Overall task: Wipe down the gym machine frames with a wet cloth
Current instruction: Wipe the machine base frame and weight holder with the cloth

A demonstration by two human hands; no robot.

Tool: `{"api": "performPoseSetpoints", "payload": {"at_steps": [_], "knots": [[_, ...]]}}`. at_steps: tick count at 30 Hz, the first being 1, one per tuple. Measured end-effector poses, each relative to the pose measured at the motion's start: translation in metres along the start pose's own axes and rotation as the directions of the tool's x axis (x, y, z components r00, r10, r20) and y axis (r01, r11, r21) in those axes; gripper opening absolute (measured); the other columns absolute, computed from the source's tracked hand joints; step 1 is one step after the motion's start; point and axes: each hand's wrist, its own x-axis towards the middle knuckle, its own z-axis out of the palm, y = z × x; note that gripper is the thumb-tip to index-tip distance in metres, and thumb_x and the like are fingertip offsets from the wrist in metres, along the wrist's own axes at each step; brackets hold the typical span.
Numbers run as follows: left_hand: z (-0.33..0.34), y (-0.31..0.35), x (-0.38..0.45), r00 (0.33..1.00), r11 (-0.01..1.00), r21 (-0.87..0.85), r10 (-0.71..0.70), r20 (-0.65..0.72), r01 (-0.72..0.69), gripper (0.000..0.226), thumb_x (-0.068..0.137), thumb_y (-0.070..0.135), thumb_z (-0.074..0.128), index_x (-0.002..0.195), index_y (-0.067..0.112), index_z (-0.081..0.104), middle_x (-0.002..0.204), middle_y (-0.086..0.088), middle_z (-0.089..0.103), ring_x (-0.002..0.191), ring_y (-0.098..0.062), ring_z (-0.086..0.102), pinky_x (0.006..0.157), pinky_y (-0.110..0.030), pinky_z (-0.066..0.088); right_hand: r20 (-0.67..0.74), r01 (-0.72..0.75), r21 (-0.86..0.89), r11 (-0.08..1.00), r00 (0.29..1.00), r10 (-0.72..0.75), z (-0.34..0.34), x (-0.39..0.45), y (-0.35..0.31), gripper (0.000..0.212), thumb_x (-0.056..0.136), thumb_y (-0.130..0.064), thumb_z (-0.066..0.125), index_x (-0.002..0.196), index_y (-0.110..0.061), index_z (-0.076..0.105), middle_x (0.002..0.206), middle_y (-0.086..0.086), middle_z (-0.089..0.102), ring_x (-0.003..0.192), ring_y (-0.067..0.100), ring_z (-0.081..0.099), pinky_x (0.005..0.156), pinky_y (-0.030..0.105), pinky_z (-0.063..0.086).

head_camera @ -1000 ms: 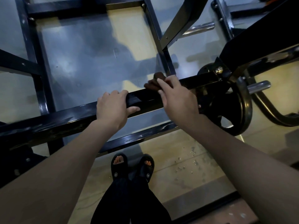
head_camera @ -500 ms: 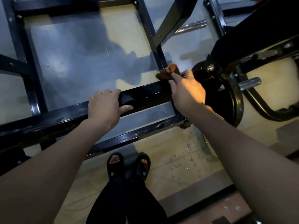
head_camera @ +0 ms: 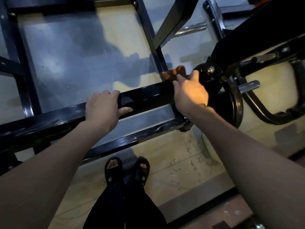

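Head view: brown cloth (head_camera: 175,73) bunched on glossy black frame bar (head_camera: 148,95).

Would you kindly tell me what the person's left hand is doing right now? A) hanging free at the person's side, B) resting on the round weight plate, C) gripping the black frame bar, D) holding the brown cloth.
C: the left hand is curled over the black frame bar, thumb on its near face, while the right hand presses the brown cloth farther along.
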Motion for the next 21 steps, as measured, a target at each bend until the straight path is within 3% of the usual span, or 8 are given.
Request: {"api": "performPoseSetpoints", "payload": {"at_steps": [3,5,9,12,17,21], "knots": [[0.000,-0.001,0.000,1.000,1.000,-0.001,0.009,0.006,-0.009,0.062,0.088,0.073,0.054,0.113,0.016,0.058,0.095,-0.010,0.059,0.091,-0.035,0.054,0.072,-0.039,0.035,0.005,0.252,-0.048,0.967,0.968,-0.252,0.006,-0.018,-0.018,0.025,0.109,-0.036,0.046,0.132,-0.028,0.052,0.123,0.006,0.041,0.079,0.022,0.057,0.073,0.035,0.053],[0.001,-0.002,0.001,1.000,1.000,-0.004,0.011,-0.001,-0.011,0.064,0.087,0.074,0.054,0.114,0.016,0.058,0.096,-0.010,0.060,0.093,-0.037,0.056,0.072,-0.039,0.035,0.012,0.295,-0.090,0.951,0.955,-0.296,0.002,-0.012,-0.010,0.027,0.110,-0.041,0.041,0.134,-0.030,0.049,0.116,0.007,0.044,0.077,0.025,0.056,0.068,0.038,0.049],[0.003,-0.003,0.001,1.000,1.000,0.009,0.017,-0.006,-0.017,0.064,0.087,0.075,0.051,0.109,0.015,0.057,0.091,-0.009,0.056,0.088,-0.037,0.054,0.071,-0.039,0.036,0.047,0.107,-0.308,0.945,0.994,-0.097,-0.017,0.034,0.047,0.036,0.112,-0.043,0.030,0.136,-0.023,0.049,0.106,0.016,0.050,0.094,0.039,0.065,0.069,0.041,0.044],[0.003,-0.003,0.000,1.000,1.000,0.020,0.023,-0.002,-0.023,0.063,0.088,0.075,0.050,0.107,0.015,0.055,0.092,-0.009,0.056,0.089,-0.036,0.054,0.071,-0.040,0.036,0.055,0.002,-0.363,0.932,0.998,0.020,-0.026,0.053,0.069,0.038,0.112,-0.039,0.031,0.131,-0.019,0.057,0.109,0.020,0.061,0.102,0.041,0.066,0.071,0.040,0.042],[0.003,-0.002,0.001,1.000,1.000,0.023,0.016,-0.006,-0.016,0.062,0.088,0.074,0.051,0.108,0.016,0.056,0.099,-0.012,0.061,0.094,-0.038,0.055,0.073,-0.040,0.035,0.058,-0.137,-0.156,0.978,0.987,0.147,-0.003,0.038,0.027,0.044,0.111,-0.044,0.030,0.132,-0.015,0.055,0.115,0.017,0.061,0.108,0.036,0.064,0.074,0.041,0.043],[0.004,-0.002,0.002,1.000,1.000,0.022,0.020,-0.006,-0.020,0.062,0.088,0.074,0.051,0.110,0.016,0.057,0.099,-0.012,0.061,0.094,-0.038,0.055,0.074,-0.041,0.035,0.035,0.147,-0.004,0.989,0.988,-0.147,0.011,-0.018,-0.036,0.037,0.110,-0.047,0.033,0.133,-0.026,0.052,0.106,0.008,0.053,0.082,0.028,0.060,0.062,0.031,0.037]]}}
